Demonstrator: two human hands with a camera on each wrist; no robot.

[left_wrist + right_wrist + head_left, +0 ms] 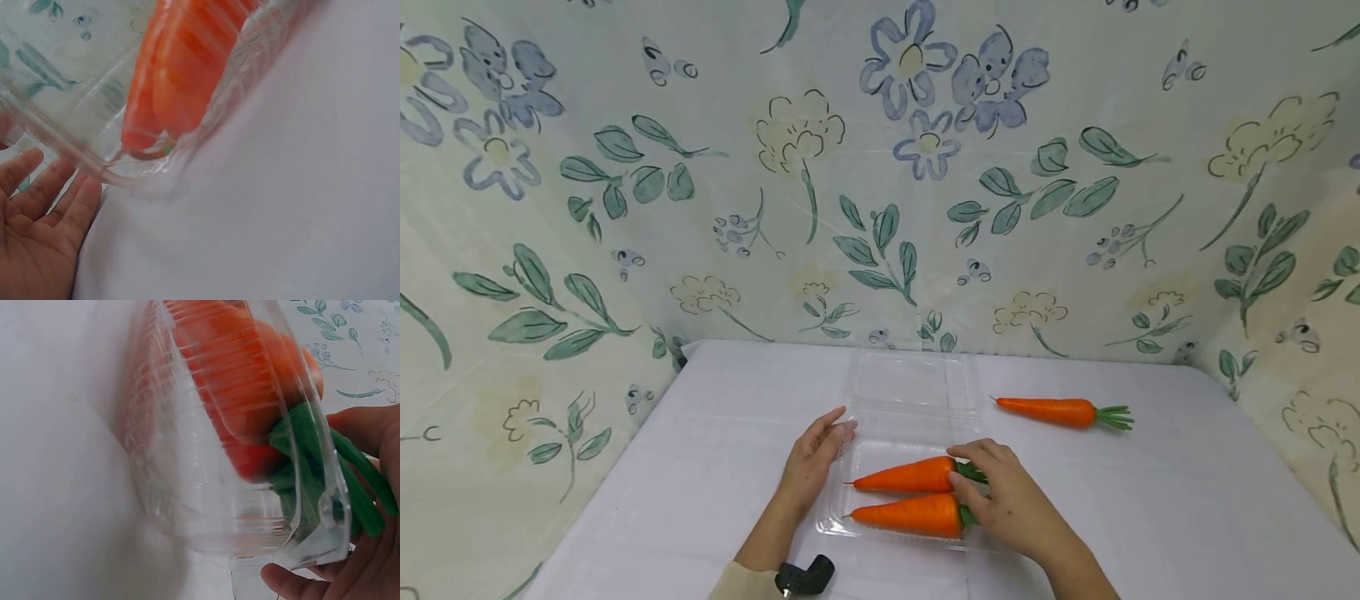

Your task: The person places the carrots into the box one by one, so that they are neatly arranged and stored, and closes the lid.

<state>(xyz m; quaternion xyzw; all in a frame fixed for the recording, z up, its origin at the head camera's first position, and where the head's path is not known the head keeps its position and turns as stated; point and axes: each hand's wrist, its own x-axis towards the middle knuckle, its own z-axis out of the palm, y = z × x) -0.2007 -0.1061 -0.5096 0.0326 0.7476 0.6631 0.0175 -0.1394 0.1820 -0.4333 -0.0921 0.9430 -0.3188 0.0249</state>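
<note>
Right hand (1009, 498) at rear carrot (904, 476) in clamshell (829, 527); loose carrot (1051, 411) outside

Leftmost, the left hand (815, 454) stands beside the clamshell's left wall. Its fingers are relaxed and slightly bent, with nothing gripped; whether they bear on the plastic cannot be told.

The clamshell, of transparent plastic, rests base down on the white-covered tabletop (715, 467). Its hinged lid (913, 381) is folded back toward the floral cloth (880, 225). Within the base lie the rear carrot and the front carrot (910, 515), side by side, each with its long axis roughly left to right, tapered tip toward the left hand, green top at the right end. In the right wrist view, green stalks reach past the rim.

At that right end, the right hand's thumb and forefinger straddle the rear carrot's crown in what appears to be a light pinch, the gap no wider than the crown; firmness cannot be told.

Rightmost, the loose carrot lies on the tabletop, beyond the right hand and slightly to its right. Its axis also runs nearly left to right, tip near the lid, green top pointing away from it. The governing relation is judged to be this: the right hand is nearer to it than the left.
</note>
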